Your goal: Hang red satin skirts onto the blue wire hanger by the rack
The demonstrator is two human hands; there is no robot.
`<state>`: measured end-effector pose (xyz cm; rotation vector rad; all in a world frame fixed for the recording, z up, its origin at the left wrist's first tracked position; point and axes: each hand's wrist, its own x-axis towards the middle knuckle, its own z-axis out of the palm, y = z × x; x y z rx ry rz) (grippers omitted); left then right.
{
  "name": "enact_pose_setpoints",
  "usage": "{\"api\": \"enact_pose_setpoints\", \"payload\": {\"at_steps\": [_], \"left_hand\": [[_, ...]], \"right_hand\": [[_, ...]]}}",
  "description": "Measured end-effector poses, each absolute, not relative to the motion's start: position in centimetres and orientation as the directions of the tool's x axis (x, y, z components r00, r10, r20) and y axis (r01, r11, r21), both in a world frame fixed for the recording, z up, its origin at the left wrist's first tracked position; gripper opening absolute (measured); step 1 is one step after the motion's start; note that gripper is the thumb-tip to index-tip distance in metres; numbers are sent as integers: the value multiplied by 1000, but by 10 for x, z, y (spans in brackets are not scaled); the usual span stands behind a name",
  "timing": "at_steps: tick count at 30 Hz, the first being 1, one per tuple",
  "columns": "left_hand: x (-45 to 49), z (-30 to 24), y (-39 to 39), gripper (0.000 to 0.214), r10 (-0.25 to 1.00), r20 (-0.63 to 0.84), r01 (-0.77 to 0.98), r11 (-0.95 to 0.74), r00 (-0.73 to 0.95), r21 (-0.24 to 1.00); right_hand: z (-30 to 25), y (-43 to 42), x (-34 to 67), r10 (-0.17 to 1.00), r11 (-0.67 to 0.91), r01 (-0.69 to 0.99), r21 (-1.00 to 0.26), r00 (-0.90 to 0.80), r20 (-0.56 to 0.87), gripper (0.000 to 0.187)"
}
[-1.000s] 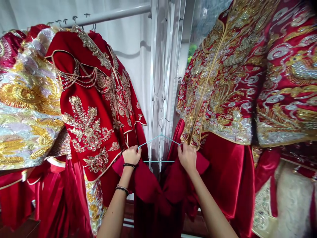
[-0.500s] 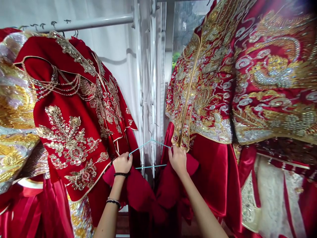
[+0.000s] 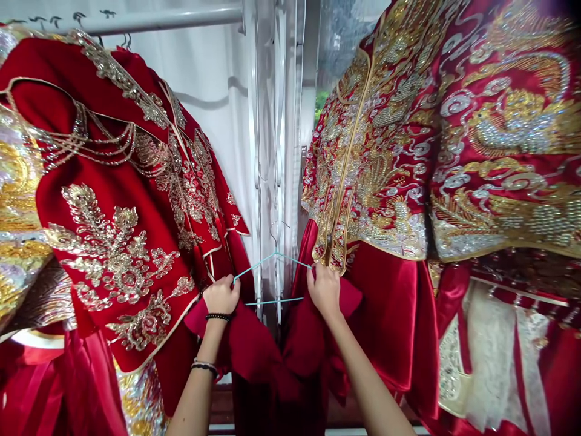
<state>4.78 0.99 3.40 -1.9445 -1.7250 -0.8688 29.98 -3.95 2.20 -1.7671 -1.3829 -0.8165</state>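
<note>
A thin pale-teal clothes hanger [image 3: 275, 301] with a metal hook is held level in front of me, and a dark red garment [image 3: 254, 345] drapes below it. My left hand [image 3: 221, 295] is closed around the hanger's left shoulder, with the garment's cloth at the fingers. On the other side, my right hand [image 3: 324, 292] grips the right shoulder in the same way. The hook points up and stands apart from any rail. The garment's wide collar or shoulder parts spread out past both hands; its lower part falls into shadow.
At left, a red jacket [image 3: 122, 242] with silver embroidery hangs from a white rail [image 3: 181, 18]. Gold-embroidered red jackets [image 3: 363, 157] and red satin skirts [image 3: 385, 315] hang close at right. White upright posts [image 3: 255, 121] stand between, before a white curtain [image 3: 204, 91].
My view has shifted slightly, so the left jacket and rail sit further left and higher. Both hands keep their grip on the hanger, almost unmoved.
</note>
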Motion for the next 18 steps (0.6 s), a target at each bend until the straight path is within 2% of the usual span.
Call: {"api": "enact_pose_setpoints", "payload": {"at_steps": [9,18], "left_hand": [[48,36,7,35,751,659,979,-168,50,117],[43,39,-2,37,719,671,949,-306,178,77]], "right_hand": [[24,-43,298,537,-142,969,-200,245,807,31],[33,-53,307,691,-9,961,-275,205,694,37]]}}
